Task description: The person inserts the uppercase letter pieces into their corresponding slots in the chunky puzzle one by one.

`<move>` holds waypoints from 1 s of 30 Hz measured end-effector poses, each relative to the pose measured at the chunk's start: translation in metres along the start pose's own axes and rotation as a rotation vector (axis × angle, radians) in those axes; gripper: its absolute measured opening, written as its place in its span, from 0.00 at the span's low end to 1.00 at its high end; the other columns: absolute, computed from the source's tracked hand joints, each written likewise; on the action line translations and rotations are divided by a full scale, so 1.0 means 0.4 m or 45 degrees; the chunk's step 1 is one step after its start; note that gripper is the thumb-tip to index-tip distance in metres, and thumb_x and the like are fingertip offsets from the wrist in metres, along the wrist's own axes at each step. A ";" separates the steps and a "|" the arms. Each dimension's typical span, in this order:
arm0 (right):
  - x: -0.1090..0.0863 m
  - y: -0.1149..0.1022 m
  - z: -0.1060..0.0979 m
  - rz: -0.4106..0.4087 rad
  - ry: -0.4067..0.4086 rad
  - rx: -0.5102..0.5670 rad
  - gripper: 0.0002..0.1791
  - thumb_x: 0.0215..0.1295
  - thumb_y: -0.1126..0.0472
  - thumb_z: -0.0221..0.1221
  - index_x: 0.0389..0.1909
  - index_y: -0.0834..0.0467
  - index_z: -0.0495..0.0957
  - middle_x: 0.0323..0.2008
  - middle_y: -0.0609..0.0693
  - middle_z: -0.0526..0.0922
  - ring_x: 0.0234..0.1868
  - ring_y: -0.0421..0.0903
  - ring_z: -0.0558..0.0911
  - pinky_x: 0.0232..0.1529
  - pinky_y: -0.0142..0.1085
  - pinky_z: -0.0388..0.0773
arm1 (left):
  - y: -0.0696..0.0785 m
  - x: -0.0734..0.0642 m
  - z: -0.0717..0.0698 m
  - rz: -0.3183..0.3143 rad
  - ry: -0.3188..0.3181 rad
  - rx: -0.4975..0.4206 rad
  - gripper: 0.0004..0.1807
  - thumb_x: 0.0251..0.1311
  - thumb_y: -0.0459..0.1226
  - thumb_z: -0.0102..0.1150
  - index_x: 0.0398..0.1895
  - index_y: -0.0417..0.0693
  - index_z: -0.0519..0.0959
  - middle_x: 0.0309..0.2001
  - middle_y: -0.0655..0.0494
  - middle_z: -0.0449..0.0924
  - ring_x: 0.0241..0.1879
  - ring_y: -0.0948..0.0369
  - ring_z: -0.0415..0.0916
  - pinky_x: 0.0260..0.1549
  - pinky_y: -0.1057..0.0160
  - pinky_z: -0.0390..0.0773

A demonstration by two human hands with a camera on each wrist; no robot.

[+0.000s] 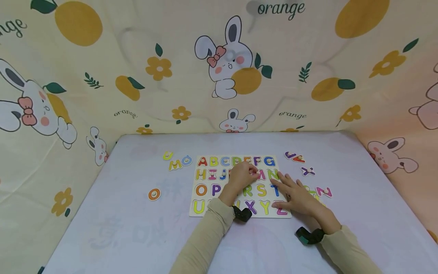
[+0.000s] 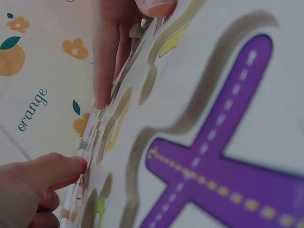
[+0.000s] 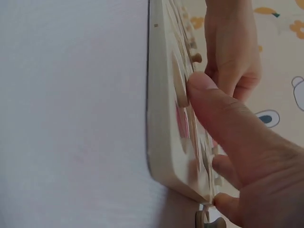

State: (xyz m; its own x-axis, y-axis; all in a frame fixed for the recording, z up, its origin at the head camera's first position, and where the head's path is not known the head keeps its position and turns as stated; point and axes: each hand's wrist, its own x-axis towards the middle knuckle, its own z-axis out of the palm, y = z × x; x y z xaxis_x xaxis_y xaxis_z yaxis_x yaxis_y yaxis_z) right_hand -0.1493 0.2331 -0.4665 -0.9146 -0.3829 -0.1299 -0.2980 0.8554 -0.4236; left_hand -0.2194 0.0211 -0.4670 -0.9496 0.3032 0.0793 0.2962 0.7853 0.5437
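Note:
A letter puzzle board (image 1: pixel 192 207) with colourful capital letters lies flat on the table. My left hand (image 1: pixel 241 178) reaches over its middle, covering part of the second row, and pinches a piece at the pink M (image 1: pixel 262 175). In the left wrist view the left hand's thumb and fingers (image 2: pixel 52 175) are low over the board surface. My right hand (image 1: pixel 297 196) rests with fingers spread at the board's right side, near the N, T and Z. Its thumb (image 3: pixel 204 83) lies along the board's near right edge in the right wrist view. A purple X recess (image 2: pixel 190 175) shows close up.
Left of the board lie a loose orange ring-shaped letter (image 1: pixel 154 194), a yellow letter (image 1: pixel 175 164) and a blue letter (image 1: pixel 186 160). To the right are a purple X piece (image 1: pixel 308 171), a red letter (image 1: pixel 299 158) and a pink letter (image 1: pixel 324 191). A patterned cloth (image 1: pixel 157 114) stands behind the table.

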 end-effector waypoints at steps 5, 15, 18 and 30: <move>-0.002 -0.006 -0.011 0.052 -0.012 0.054 0.44 0.54 0.36 0.64 0.70 0.48 0.64 0.76 0.61 0.52 0.75 0.69 0.50 0.69 0.69 0.45 | -0.003 -0.002 0.000 0.013 -0.016 -0.022 0.09 0.57 0.45 0.65 0.37 0.55 0.87 0.22 0.64 0.71 0.23 0.70 0.62 0.21 0.76 0.55; -0.029 0.003 -0.057 0.082 0.150 0.144 0.38 0.59 0.47 0.64 0.68 0.57 0.66 0.70 0.63 0.65 0.70 0.68 0.62 0.60 0.66 0.67 | -0.008 -0.042 -0.036 0.020 -0.064 -0.015 0.10 0.59 0.45 0.63 0.39 0.53 0.86 0.34 0.59 0.79 0.30 0.66 0.66 0.28 0.73 0.63; -0.038 0.026 -0.067 0.094 0.243 0.178 0.34 0.60 0.51 0.65 0.65 0.59 0.69 0.66 0.64 0.71 0.67 0.67 0.67 0.59 0.65 0.70 | -0.020 -0.065 -0.055 0.075 -0.123 0.012 0.11 0.61 0.45 0.60 0.42 0.52 0.86 0.32 0.60 0.75 0.29 0.67 0.65 0.27 0.73 0.61; -0.074 0.129 -0.073 0.167 0.501 0.140 0.17 0.58 0.58 0.67 0.47 0.62 0.82 0.41 0.59 0.80 0.33 0.42 0.72 0.28 0.25 0.67 | -0.096 -0.175 -0.154 0.365 -0.205 0.279 0.17 0.62 0.47 0.60 0.54 0.56 0.81 0.52 0.57 0.79 0.52 0.60 0.75 0.52 0.60 0.77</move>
State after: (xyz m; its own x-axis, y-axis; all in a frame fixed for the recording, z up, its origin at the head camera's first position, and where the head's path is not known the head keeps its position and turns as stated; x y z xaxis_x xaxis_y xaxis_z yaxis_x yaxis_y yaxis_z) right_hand -0.1457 0.2986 -0.4584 -0.9837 -0.0930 0.1536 -0.1607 0.8376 -0.5221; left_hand -0.1707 -0.0634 -0.4421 -0.8019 0.5944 0.0606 0.5787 0.7475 0.3262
